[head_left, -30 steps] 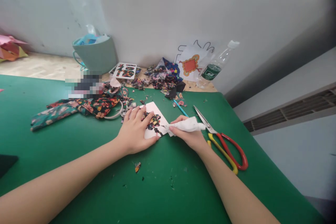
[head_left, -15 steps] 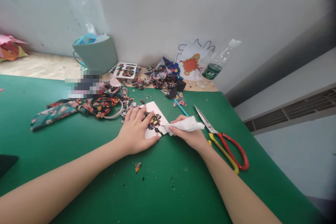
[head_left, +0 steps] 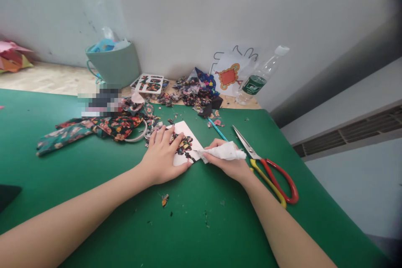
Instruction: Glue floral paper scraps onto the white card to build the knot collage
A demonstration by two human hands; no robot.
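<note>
My left hand [head_left: 161, 157] lies flat, fingers spread, on a white card [head_left: 185, 129] that carries a patch of glued floral fabric bits [head_left: 184, 144]. My right hand [head_left: 230, 163] grips a crumpled white tissue [head_left: 224, 152] whose tip touches the card's right edge. Both hands rest on the green mat [head_left: 201, 217]. A thin blue stick [head_left: 216, 129] lies just behind my right hand.
Red-and-yellow scissors [head_left: 266, 167] lie right of my right hand. A floral cloth strip [head_left: 91, 129] stretches to the left. Fabric scraps [head_left: 194, 92], a patterned card [head_left: 150, 83], a green bucket [head_left: 114, 67], a plastic bottle [head_left: 257, 79] and a drawing sheet [head_left: 230, 75] stand by the wall.
My right hand with the tissue has shifted very slightly along the card's edge. My left hand stays flat on the card.
</note>
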